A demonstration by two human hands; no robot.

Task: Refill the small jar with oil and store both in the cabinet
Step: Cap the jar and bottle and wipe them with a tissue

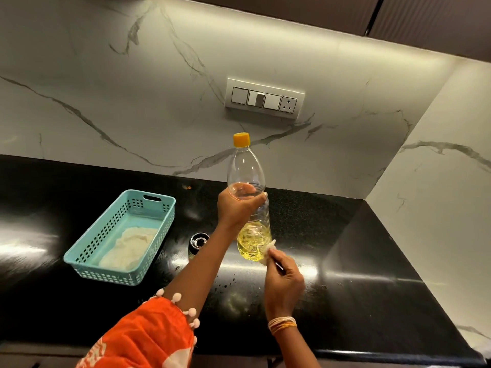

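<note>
My left hand (236, 205) grips the middle of a clear plastic oil bottle (249, 181) and holds it upright above the black counter (358, 274). The bottle has a yellow cap (241, 139) screwed on and yellow oil in its bottom third. My right hand (283, 274) pinches a small white cloth (269, 248) against the bottle's lower right side. The small dark jar (198, 241) stands on the counter behind my left forearm, partly hidden; I cannot tell whether it holds oil.
A light blue perforated basket (87, 257) with a white cloth lying in it sits on the counter to the left. A switch panel (264, 98) is on the marble wall behind. Dark upper cabinets (425, 19) run along the top right.
</note>
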